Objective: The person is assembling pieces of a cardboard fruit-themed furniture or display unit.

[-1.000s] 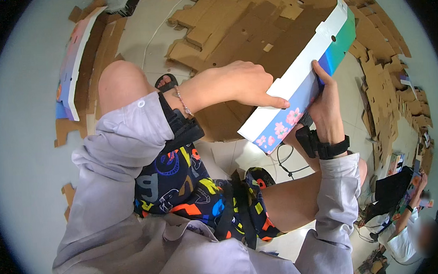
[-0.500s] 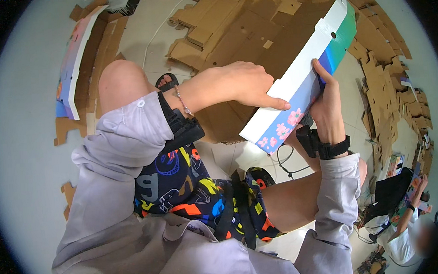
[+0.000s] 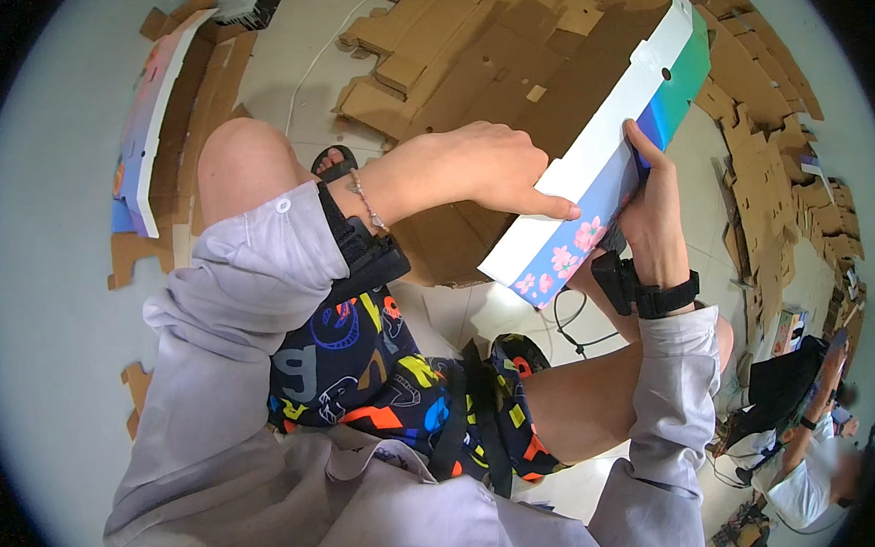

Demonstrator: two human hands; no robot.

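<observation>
A long cardboard box piece [image 3: 591, 154] is held at a slant in front of me. It has a white edge strip and a printed blue-to-green side with pink flowers. My left hand [image 3: 481, 166] grips the white strip near its lower end, the thumb pressed on it and the fingers curled over the far edge. Against the printed side, my right hand [image 3: 651, 210] holds from the right, its thumb up along the face. The right fingers are mostly hidden behind the piece.
Flattened brown cardboard [image 3: 485, 60] covers much of the floor ahead. More sheets [image 3: 762, 173] lie along the right. At the left stands a printed cardboard piece [image 3: 153, 120]. A black cable [image 3: 574, 340] lies by my right leg. Another person [image 3: 805, 472] works at the lower right.
The box piece and both my hands stay almost in place, with only a tiny shift at the piece's upper end. The other person's arm at the lower right has risen.
</observation>
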